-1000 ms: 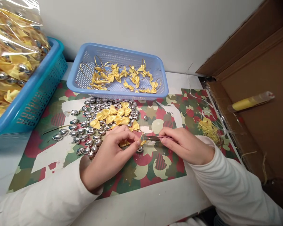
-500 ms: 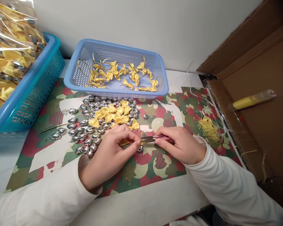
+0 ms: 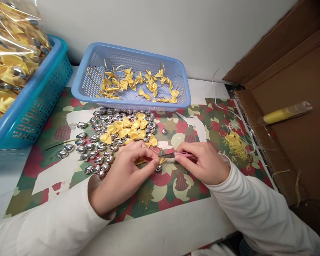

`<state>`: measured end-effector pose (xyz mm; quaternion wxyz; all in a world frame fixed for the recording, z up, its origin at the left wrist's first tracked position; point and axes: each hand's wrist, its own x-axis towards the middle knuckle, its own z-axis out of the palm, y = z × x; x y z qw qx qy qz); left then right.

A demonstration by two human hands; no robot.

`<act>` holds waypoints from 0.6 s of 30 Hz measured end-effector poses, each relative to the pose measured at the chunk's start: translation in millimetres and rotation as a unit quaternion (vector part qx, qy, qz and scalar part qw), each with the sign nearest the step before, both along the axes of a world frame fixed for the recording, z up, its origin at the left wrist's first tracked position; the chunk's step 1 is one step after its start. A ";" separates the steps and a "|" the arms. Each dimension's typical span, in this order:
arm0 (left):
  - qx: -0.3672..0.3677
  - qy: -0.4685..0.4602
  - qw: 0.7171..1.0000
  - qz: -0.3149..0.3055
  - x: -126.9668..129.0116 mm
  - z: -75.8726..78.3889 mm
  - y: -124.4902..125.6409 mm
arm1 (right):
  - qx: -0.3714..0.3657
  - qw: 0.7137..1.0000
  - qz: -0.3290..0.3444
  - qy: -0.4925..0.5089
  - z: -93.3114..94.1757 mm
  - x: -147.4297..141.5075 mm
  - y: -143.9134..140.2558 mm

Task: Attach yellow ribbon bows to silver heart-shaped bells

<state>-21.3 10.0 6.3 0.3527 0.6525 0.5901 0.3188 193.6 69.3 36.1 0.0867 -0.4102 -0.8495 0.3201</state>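
My left hand (image 3: 133, 163) is closed, with thumb and forefinger pinching a small yellow ribbon bow (image 3: 162, 160) that is mostly hidden by the fingers. A shiny silver bell-like piece (image 3: 158, 168) shows just under those fingertips. In my right hand (image 3: 202, 161) are small thread snips (image 3: 185, 155) with pink handles and dark blades. The blades point left, pressed together, their tips right at my left fingertips. Beyond my left hand, several loose yellow bows (image 3: 122, 129) lie on a heap of silver bell-like pieces (image 3: 92, 147).
A blue basket (image 3: 130, 104) behind the heap holds bows on gold rings. At left, a teal basket (image 3: 40, 103) carries a clear bag (image 3: 13, 46) of bows and silver pieces. Yellow thread scraps (image 3: 237, 147) lie at right, near a cardboard wall (image 3: 290, 78) with a yellow tube (image 3: 285, 113).
The snips' blades, slightly apart before, have come together as my right hand squeezes them. My left hand has stayed nearly in place.
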 end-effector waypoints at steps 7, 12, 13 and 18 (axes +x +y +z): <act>0.014 0.028 0.999 -0.014 0.1 -0.5 -1.9 | 0.139 0.983 -0.095 -0.069 -16.7 9.6 15.0; 0.041 0.056 0.995 -0.067 0.5 1.5 -5.6 | 0.245 0.963 -0.094 -0.068 -35.5 7.8 20.4; 0.045 0.058 0.995 -0.071 0.5 1.1 -6.5 | 0.251 0.962 -0.092 -0.053 -36.5 7.1 20.3; 0.041 0.038 0.998 -0.023 1.0 -3.2 -12.9 | 0.191 0.978 -0.052 0.057 -28.7 -0.3 10.9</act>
